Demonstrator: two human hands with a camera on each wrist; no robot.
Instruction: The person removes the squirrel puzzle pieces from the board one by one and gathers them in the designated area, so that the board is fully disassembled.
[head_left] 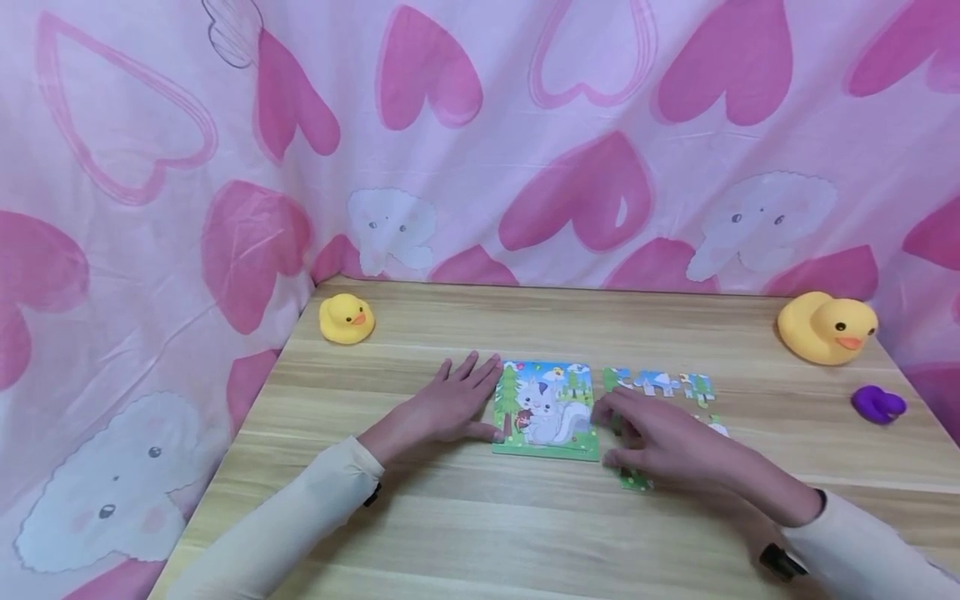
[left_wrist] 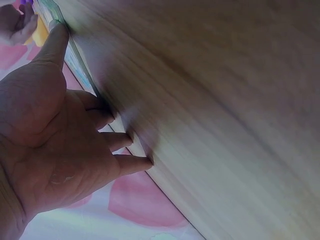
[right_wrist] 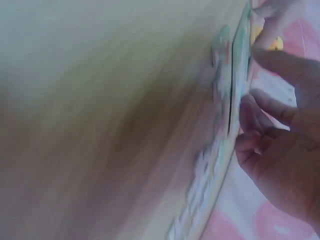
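A square jigsaw puzzle [head_left: 553,427] lies flat on the wooden table, its picture a pale squirrel among green trees. Against its left edge rests my left hand [head_left: 456,406], fingers straight and spread, thumb at the lower left corner. My right hand [head_left: 663,437] is at the puzzle's right edge with fingers bent and thumb apart from them. No piece shows between those fingers in the right wrist view. Several loose jigsaw pieces [head_left: 656,384] lie right of the puzzle, some partly hidden under the right hand. One green piece [head_left: 636,481] shows below the right thumb.
A small yellow duck [head_left: 347,319] stands at the table's back left. At the right are a larger yellow duck [head_left: 825,329] and a purple toy [head_left: 879,404]. A pink heart-patterned curtain [head_left: 465,167] hangs behind and left of the table [head_left: 480,533].
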